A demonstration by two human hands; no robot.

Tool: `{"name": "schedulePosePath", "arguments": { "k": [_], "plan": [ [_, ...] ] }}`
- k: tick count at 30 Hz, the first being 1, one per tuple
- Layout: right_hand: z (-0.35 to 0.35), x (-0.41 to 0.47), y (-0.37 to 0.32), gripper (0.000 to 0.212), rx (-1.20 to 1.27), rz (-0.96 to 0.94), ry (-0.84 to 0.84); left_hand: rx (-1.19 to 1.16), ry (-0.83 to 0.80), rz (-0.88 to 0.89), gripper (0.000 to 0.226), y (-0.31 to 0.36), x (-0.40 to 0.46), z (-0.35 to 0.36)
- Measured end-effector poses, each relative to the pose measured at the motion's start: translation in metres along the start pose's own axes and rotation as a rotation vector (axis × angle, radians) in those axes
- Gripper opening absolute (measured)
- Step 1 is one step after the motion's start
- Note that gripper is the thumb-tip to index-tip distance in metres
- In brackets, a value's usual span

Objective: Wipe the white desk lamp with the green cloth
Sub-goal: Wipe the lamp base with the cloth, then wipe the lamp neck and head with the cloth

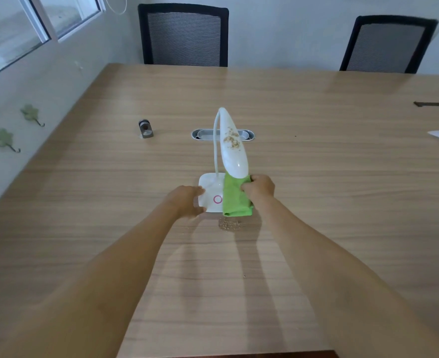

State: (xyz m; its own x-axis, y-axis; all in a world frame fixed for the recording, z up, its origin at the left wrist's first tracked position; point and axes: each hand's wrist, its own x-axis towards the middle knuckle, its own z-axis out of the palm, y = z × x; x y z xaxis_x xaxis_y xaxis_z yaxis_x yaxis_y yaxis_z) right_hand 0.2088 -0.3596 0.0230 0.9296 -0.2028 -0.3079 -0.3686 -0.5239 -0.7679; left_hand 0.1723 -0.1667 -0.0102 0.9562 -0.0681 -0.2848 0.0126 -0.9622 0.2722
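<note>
Mid-frame, the left hand (187,201) grips the lamp (232,151) base's left edge; the right hand (259,188) clamps the cloth (235,200) under the lamp head's tip. Bare worktop (342,164) lies open all round; crumbs (228,224) sit just below the cloth.

I see a white desk lamp (232,151), glossy, with tan-brown specks scattered across its head and a pink ring (217,199) on its white base. Green cloth (236,198), bright lime, plain, no pattern. Counter (342,177) is light brown with horizontal wood-grain streaks; a small patch of tan crumbs (229,225) lies on it. Two chairs (184,36), black frames with grey striped mesh backs. Wall pale grey-white, with two pale green leaf-shaped hooks (29,113). Silver-grey oval grommet (223,134) in the counter.
</note>
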Motion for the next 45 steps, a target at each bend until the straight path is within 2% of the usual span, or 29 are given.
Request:
{"name": "schedulePosePath", "arguments": {
  "k": [5,10,16,18,23,27,30,34,36,38,40,42,45],
  "plan": [
    [-0.015,0.010,-0.005,0.018,0.055,0.013,0.061,0.003,-0.006,-0.007,0.070,0.002,-0.001,-0.002],
    [0.007,-0.001,-0.014,0.022,0.138,0.026,-0.073,-0.023,0.007,-0.008,0.070,0.002,-0.003,-0.002],
    [-0.008,0.009,0.010,0.017,-0.022,0.050,0.054,-0.024,-0.012,-0.040,0.071,0.004,-0.004,-0.003],
    [-0.013,0.013,0.012,0.019,0.000,0.042,0.099,-0.019,-0.026,-0.049,0.071,0.005,-0.004,-0.004],
    [-0.011,0.004,0.011,0.014,0.090,0.015,0.084,-0.026,-0.044,-0.064,0.072,0.008,-0.006,-0.004],
    [-0.041,-0.003,0.006,0.011,0.099,-0.005,0.130,-0.068,-0.083,-0.091,0.066,0.013,-0.013,-0.009],
    [-0.075,-0.014,-0.013,0.011,0.088,-0.133,0.166,-0.307,0.022,-0.161,0.056,0.018,-0.019,-0.033],
    [-0.114,-0.047,-0.051,0.022,0.055,-0.398,0.205,-0.869,0.083,-0.173,0.043,0.036,-0.025,-0.097],
    [-0.128,-0.066,-0.071,0.026,0.062,-0.551,0.217,-1.059,0.098,-0.159,0.062,0.045,-0.028,-0.124],
    [-0.135,-0.080,-0.087,0.027,0.027,-0.695,0.241,-1.136,0.069,-0.118,0.080,0.054,-0.027,-0.141],
    [-0.137,-0.089,-0.097,0.033,-0.016,-0.795,0.245,-1.175,0.003,-0.068,0.087,0.063,-0.026,-0.149],
    [-0.138,-0.096,-0.105,0.038,-0.065,-0.904,0.220,-1.190,-0.030,-0.046,0.087,0.070,-0.026,-0.151],
    [-0.134,-0.102,-0.109,0.040,-0.205,-1.068,0.169,-1.213,0.010,-0.060,0.072,0.073,-0.020,-0.146]
  ]
}}
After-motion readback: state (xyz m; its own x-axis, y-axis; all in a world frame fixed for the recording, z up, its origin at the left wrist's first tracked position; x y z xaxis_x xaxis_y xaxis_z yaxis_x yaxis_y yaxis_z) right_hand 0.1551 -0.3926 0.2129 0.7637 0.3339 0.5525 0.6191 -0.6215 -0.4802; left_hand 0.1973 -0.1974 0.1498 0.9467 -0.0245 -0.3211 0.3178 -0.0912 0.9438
